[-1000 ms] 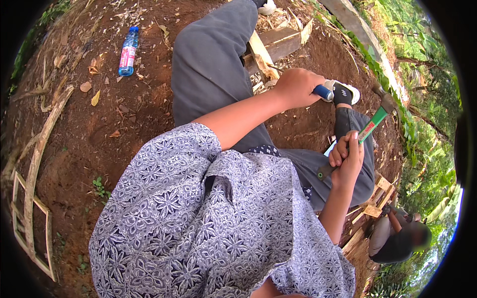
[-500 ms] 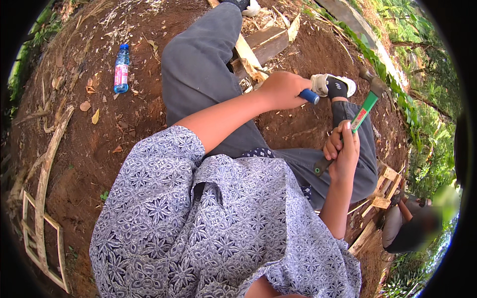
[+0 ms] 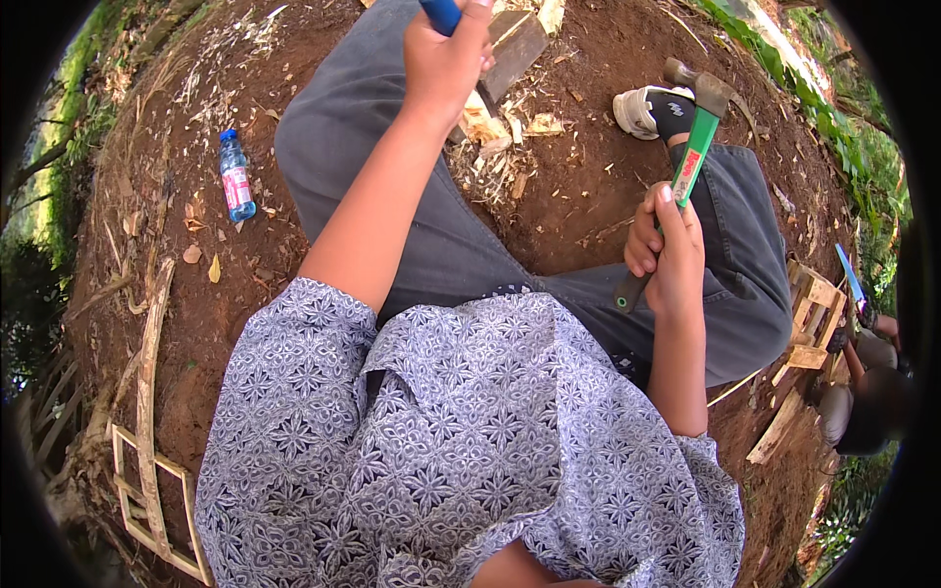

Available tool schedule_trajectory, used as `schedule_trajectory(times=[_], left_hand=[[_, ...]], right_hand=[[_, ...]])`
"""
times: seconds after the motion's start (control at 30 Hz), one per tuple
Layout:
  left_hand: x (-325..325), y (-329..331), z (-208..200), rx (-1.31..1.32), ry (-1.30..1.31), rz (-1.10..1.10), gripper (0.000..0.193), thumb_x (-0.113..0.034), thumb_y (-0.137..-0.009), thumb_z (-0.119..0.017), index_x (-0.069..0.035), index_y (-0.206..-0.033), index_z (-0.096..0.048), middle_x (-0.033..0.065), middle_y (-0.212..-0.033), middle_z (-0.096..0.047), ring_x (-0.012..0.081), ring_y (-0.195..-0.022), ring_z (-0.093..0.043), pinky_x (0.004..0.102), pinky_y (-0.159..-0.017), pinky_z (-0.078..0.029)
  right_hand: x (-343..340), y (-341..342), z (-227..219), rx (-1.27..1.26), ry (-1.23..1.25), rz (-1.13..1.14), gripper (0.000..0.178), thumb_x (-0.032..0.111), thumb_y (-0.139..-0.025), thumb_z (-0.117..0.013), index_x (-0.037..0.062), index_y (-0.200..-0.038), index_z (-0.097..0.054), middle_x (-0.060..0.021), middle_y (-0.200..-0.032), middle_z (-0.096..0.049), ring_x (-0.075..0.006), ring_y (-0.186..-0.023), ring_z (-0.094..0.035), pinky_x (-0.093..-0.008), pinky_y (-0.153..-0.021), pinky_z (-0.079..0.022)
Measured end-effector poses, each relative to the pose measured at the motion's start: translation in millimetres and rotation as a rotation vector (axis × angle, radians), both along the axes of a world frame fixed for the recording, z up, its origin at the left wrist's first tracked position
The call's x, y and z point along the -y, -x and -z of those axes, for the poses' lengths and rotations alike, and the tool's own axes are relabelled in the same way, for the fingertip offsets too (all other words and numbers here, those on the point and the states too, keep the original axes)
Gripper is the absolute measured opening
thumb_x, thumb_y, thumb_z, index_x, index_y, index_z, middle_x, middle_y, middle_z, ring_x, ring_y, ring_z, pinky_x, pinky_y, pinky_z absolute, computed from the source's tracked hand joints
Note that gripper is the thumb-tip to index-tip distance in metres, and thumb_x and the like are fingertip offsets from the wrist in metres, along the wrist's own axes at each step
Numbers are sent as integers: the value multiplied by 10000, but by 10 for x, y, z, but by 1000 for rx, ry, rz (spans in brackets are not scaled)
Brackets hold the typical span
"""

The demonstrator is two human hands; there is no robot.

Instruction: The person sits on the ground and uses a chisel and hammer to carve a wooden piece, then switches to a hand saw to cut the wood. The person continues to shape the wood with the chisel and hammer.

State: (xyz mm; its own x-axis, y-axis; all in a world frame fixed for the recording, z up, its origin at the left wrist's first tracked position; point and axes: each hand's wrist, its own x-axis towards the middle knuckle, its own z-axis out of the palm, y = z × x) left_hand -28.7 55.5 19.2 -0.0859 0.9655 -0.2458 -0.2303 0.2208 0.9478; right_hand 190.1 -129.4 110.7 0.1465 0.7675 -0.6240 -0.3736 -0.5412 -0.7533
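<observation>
My left hand (image 3: 441, 69) is closed around the blue handle (image 3: 443, 14) of a tool, raised over my bent left leg; its working end is hidden. Beyond and beside that hand lies a piece of wood (image 3: 517, 57) with a pale, chipped end (image 3: 482, 125). In my right hand (image 3: 674, 245), fingers wrapped round its grip, is a hammer (image 3: 698, 147) with a green handle. The hammer's metal head points away from me, near my right shoe (image 3: 639, 113), and its dark handle end sticks out below my fingers.
Wood chips (image 3: 495, 186) litter the brown soil between my legs. To the left stand a blue-capped water bottle (image 3: 235, 181), a long stick (image 3: 149, 363) and a thin wooden frame (image 3: 191, 510). At right, a person (image 3: 863, 392) sits by a small wooden structure (image 3: 814, 309).
My left hand has lifted and swung left and away from me with the blue-handled tool. My right hand keeps the hammer in nearly the same place. The whole view has shifted.
</observation>
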Motion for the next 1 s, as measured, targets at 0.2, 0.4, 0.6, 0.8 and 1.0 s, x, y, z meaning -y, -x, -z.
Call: schedule_trajectory(times=[0.2, 0.4, 0.6, 0.8, 1.0], left_hand=[[430, -509, -143, -380, -411, 274, 346, -337, -967, -711, -50, -791, -633, -14, -624, -580, 85, -595, -528, 295, -569, -433], [611, -773, -52, -532, -542, 319, 187, -207, -838, -760, -55, -825, -652, 142, -685, -652, 342, -651, -671, 405, -587, -505], [627, -840, -10, -656, -593, 300, 192, -236, -815, -773, -85, -842, -657, 138, -693, -658, 369, -677, -673, 435, -596, -525], [583, -803, 83, -634, -615, 253, 192, -240, -809, -771, -90, -845, -656, 136, -696, -661, 368, -680, -678, 442, -597, -528], [588, -789, 79, -641, -598, 316, 188, -231, -799, -777, -94, -846, -657, 129, -710, -670, 360, -692, -682, 440, -597, -526]], right_hand=[[1, -56, 18, -29, -11, -4, 279, 324, -1086, -522, 89, -937, -500, 51, -615, -366, -42, -451, -335, -235, -414, -312], [64, -81, 6, -28, -27, 48, 352, 408, -1095, -473, 87, -951, -488, 45, -614, -350, -52, -444, -315, -238, -412, -306], [239, -235, -203, 9, -171, 121, 409, 458, -1116, -364, 86, -977, -464, 9, -630, -368, -84, -451, -333, -246, -421, -312], [225, -210, -321, 326, -214, 65, 458, 355, -1116, -413, -25, -1364, -479, -24, -741, -467, -79, -481, -384, -237, -431, -371], [259, -374, -325, 242, -274, 136, 431, 282, -1107, -437, -37, -1396, -432, -44, -868, -478, -65, -546, -398, -218, -423, -359]])
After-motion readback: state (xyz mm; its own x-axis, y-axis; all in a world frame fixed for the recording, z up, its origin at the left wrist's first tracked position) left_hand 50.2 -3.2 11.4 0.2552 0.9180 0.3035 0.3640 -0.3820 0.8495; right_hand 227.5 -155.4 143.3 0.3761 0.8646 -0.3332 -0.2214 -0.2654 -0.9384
